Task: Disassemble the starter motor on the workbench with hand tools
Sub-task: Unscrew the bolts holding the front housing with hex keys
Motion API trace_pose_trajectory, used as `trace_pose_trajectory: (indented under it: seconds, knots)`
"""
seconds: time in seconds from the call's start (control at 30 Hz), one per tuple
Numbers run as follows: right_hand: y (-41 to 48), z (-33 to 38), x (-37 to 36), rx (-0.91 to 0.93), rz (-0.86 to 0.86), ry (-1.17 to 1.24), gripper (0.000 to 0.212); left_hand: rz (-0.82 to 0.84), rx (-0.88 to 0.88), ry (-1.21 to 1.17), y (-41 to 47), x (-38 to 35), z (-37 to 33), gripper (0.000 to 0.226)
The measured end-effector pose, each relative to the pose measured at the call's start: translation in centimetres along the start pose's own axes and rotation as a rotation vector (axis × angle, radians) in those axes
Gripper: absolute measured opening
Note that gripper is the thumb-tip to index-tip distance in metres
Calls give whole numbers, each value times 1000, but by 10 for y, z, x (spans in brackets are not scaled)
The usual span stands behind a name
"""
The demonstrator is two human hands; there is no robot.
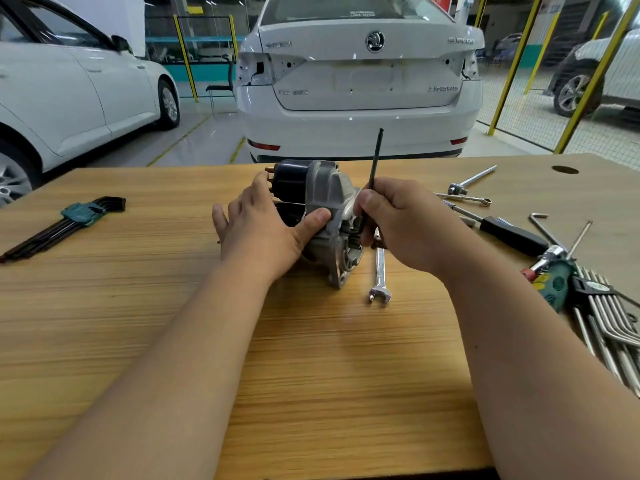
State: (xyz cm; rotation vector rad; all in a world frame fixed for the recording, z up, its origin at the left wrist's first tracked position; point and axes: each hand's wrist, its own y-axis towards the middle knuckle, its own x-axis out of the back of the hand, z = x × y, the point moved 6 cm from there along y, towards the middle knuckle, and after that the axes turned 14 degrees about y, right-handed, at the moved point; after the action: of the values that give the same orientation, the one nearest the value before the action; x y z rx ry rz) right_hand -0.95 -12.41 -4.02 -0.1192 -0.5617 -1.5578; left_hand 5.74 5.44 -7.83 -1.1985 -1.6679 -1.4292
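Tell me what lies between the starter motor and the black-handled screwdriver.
Head view: the right hand gripping a black hex key at the starter motor, and an open-end spanner flat on the bench.

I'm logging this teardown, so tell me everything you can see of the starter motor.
The starter motor lies on the wooden workbench: grey cast-metal housing, dark cylindrical solenoid with copper-coloured terminals. The left hand holds it, thumb on the housing; the right hand grips a black hex key upright against its front.
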Motion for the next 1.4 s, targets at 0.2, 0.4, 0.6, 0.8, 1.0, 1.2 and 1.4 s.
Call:
trace_pose_trajectory:
  seconds: [0.2, 0.4, 0.6, 0.8, 1.0, 1.2, 1.4]
  knots:
    - [2, -5, 4, 18, -43, -62, 27, -76, 36, 151, -3, 8, -4, 110]
    - [2, -5, 2, 51, -104, -133, 25, -30, -32, -119, 2, 10, 12, 97]
    - [3, -2, -2, 55, -145, -121, 18, 35, -131, -229, -5, 5, 3, 113]
    - [1, -10, 0, -95, -136, 130, 9, 41, -124, -231, -5, 5, 2, 111]
    - [-4, -13, 1, -117, 13, 156, 4, 41, -114, -252, -5, 2, 4, 110]
    - [-6, -10, 4, -65, 22, -61, 24, 10, -118, -186, -5, 4, 4, 110]
    - [-4, -8, 2, -21, 24, -152, 26, -12, -104, -117, -3, 7, 5, 112]
